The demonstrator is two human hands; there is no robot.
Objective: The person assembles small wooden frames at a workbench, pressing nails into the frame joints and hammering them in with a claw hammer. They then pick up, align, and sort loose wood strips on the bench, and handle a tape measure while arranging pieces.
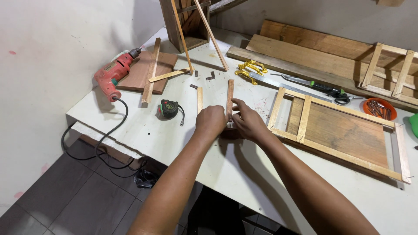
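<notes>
Two hands meet at the centre of the frame on the white table [143, 130]. The left hand [211, 122] is curled, its fingers hidden, so I cannot tell their grip. The right hand [248, 123] pinches the near end of a reddish wood strip [230, 96], whose long axis runs away toward the top. A paler strip [200, 100] lies just left, parallel. Farther left sits a tape measure [169, 109]; a red drill [114, 74] lies upper left.

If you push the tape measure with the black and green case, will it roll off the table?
Probably not. The tape measure seems to lie on its flat side on the white table, so it would likely slide, not roll. Its chunky case looks stiff and fairly heavy for its size. It also sits apart from both hands, well back from the table's edge.
</notes>
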